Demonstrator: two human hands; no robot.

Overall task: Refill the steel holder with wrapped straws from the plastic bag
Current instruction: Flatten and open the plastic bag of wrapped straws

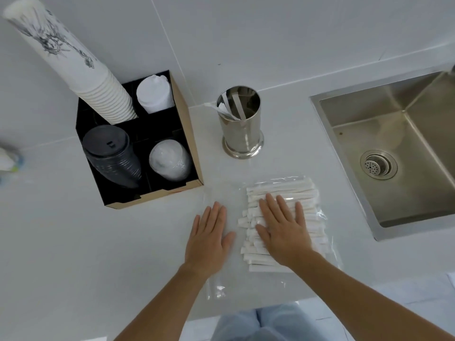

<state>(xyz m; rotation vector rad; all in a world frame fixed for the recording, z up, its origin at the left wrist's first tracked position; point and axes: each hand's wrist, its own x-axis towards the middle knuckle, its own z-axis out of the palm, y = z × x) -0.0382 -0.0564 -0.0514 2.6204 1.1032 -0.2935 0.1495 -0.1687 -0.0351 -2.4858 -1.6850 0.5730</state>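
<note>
A clear plastic bag (221, 284) lies flat on the white counter near its front edge, filled with several white wrapped straws (283, 190) stacked side by side. My right hand (283, 230) rests flat, palm down, on top of the straws through the bag. Just to its left, my left hand (209, 235) lies flat on the bag's empty left part, fingers spread. Behind the bag stands the round steel holder (242, 129), upright, with only a few wrapped straws leaning inside it.
A black and brown organiser box (189, 148) at the left holds a tall stack of paper cups (73, 62), black lids, clear lids and white lids. A steel sink (398, 143) is set into the counter at the right. The counter's front edge runs just below the bag.
</note>
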